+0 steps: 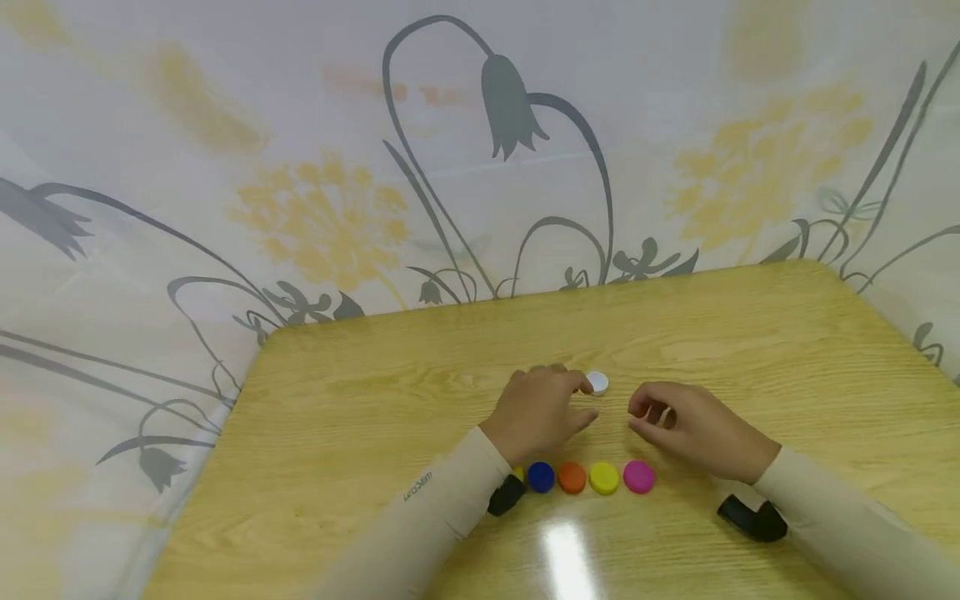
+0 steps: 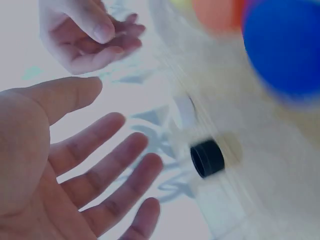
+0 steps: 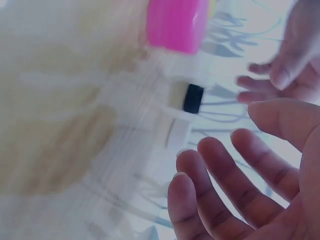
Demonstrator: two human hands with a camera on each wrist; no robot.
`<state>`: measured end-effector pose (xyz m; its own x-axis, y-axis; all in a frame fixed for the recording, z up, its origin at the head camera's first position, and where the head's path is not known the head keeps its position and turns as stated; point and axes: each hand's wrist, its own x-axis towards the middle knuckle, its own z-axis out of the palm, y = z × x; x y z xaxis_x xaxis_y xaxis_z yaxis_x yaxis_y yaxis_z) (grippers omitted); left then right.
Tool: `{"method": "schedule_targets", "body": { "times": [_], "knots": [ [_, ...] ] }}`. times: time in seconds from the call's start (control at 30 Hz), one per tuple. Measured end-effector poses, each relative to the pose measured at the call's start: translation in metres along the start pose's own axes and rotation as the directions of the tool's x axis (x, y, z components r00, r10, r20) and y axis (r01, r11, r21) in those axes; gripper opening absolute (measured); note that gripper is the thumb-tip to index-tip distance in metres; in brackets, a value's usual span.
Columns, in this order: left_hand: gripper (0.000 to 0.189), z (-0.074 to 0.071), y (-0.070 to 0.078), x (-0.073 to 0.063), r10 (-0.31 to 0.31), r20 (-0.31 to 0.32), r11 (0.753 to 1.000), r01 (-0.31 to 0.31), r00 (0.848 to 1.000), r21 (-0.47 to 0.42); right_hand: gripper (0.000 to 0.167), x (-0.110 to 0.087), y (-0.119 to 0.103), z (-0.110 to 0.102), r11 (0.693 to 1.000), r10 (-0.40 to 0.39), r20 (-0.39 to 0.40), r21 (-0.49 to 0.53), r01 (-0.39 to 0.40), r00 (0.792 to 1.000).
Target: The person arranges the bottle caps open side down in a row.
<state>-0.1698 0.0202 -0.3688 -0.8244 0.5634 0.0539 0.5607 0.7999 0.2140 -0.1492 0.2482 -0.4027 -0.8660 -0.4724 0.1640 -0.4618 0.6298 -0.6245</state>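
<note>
My left hand (image 1: 536, 412) hovers over the table with its thumb and fingers spread apart, holding nothing. Just past its fingertips lies a small white bottle cap (image 1: 597, 382). To the right, my right hand (image 1: 697, 427) is held above the table, its fingers loosely bent and nothing between them. A black cap (image 2: 207, 158) stands near the white cap in both wrist views; the head view does not show it. In front of the hands is a row of caps: blue (image 1: 541, 477), orange (image 1: 572, 477), yellow (image 1: 603, 478) and pink (image 1: 639, 477). Another yellow cap (image 1: 518, 473) is partly hidden by my left wrist.
The wooden table (image 1: 360, 392) runs back to a wall covering (image 1: 450, 192) with printed grey and yellow flowers. Black wrist-worn pieces hang below both sleeves, one by the left wrist (image 1: 507, 495) and one by the right (image 1: 753, 519). Light glares off the table's near part.
</note>
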Motion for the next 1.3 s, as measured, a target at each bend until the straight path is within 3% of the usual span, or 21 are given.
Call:
{"method": "schedule_targets", "body": {
  "times": [0.23, 0.5, 0.8, 1.03, 1.3],
  "knots": [
    [0.035, 0.002, -0.016, 0.027, -0.022, 0.05, 0.995, 0.017, 0.998, 0.103, 0.019, 0.035, 0.014, 0.004, 0.997, 0.061, 0.086, -0.05, -0.057, 0.994],
    [0.035, 0.015, -0.02, 0.05, -0.05, 0.138, 0.979, 0.021, 0.989, 0.205, 0.035, 0.055, 0.022, 0.008, 0.992, 0.091, 0.135, -0.094, -0.079, 0.987],
    [0.037, 0.016, -0.015, 0.061, -0.021, 0.171, 0.974, -0.018, 0.985, 0.227, 0.038, 0.065, 0.021, 0.006, 0.991, 0.112, 0.157, -0.084, -0.1, 0.981],
    [0.017, 0.021, -0.013, 0.065, -0.007, 0.147, 0.968, -0.03, 0.989, 0.248, 0.029, 0.066, 0.019, 0.006, 0.992, 0.106, 0.134, -0.076, -0.096, 0.985],
    [0.017, 0.021, -0.016, 0.068, 0.01, 0.129, 0.974, -0.039, 0.992, 0.225, 0.027, 0.066, 0.021, 0.005, 0.991, 0.123, 0.122, -0.069, -0.115, 0.985]
  ]
}}
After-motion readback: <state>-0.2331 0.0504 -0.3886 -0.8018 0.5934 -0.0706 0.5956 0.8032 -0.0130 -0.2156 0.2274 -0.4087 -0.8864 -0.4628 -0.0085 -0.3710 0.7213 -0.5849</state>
